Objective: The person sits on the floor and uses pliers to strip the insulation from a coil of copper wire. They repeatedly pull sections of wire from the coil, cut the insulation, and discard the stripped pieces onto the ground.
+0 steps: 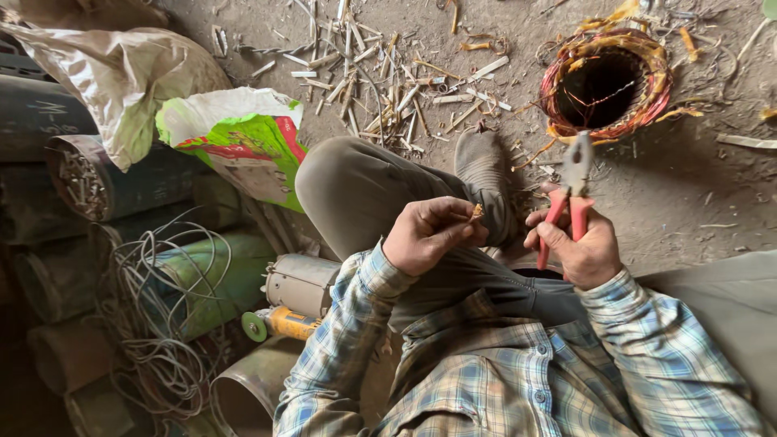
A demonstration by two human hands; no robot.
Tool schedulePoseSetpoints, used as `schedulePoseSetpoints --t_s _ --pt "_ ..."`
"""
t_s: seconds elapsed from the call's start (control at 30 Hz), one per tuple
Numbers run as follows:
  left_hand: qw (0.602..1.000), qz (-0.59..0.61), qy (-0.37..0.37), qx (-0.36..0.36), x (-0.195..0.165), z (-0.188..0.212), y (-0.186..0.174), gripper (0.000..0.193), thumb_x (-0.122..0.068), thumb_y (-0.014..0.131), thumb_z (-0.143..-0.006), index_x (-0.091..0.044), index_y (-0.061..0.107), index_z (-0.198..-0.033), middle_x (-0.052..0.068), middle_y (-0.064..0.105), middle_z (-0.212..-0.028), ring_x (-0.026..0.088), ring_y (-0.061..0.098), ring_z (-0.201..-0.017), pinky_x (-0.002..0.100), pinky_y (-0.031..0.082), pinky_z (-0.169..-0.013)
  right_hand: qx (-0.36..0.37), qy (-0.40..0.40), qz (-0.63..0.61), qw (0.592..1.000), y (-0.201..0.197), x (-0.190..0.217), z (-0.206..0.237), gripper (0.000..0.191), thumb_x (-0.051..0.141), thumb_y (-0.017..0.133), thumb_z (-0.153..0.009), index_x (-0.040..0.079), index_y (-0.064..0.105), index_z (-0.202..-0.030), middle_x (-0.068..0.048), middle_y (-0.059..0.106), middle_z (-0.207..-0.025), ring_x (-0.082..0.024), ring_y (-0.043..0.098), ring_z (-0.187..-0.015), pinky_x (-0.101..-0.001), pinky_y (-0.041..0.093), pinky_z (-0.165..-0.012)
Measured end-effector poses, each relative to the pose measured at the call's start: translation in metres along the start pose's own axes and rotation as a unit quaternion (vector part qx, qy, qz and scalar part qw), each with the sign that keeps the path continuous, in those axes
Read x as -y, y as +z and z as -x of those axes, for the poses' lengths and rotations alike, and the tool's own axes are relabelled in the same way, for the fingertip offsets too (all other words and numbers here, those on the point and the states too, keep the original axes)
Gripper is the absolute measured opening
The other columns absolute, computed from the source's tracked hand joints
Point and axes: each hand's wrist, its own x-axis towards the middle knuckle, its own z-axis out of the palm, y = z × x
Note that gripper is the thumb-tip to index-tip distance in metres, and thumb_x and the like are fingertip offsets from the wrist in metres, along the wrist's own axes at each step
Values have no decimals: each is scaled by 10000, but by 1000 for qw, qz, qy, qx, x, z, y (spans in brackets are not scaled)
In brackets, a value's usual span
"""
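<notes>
Step in hand: person seated on the floor, working a small piece between the fingers; looks like stripping or cleaning a short bit pulled from a motor winding — a judgement only.
Left hand (427,235): fingers curled together, pinching a small tan-orange scrap of wire or insulation (476,212) at thumb and fingertips, held over the bent knee in grey trousers (364,190).
Right hand (579,247): clamped round the red handles of grey-headed steel pliers (573,190); nose points up and away, jaws appear closed on nothing.
Hands relation: near, not touching; pliers head well apart from the scrap.
Source piece: round coil of red-and-yellow copper winding (607,81) on the dusty concrete floor (696,186), beyond the right hand.
Litter: pale insulation strips and slivers (388,89) scattered ahead of the knee.
Left side: tangle of grey wire (162,324), old motor housings (89,178), green-and-white plastic bag (243,137).
Next move calls for: bringing pliers nose to the scrap, a firm pinch by the left fingers, fingertips kept out of the bite.
</notes>
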Motion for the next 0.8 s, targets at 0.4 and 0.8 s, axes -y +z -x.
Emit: schedulePoseSetpoints --t_s 0.4,0.8 --pt "983 -182 11 4 10 -10 43 113 -44 691 -956 40 725 -1023 96 783 -883 110 746 -820 267 622 -759 -10 -47 -1 999 30 34 15 415 -24 700 -940 -98 547 -1319 -115 707 -998 -161 711 -810 -301 618 -630" --pt "988 -147 -50 -24 23 -6 53 131 -65 667 -973 56 688 -927 101 766 -785 132 752 -721 277 627 -650 -67 -62 26 995 29 31 15 314 -85 629 -968 -53 506 -1256 -137 666 -984 -179 702 -806 -307 612 -615"
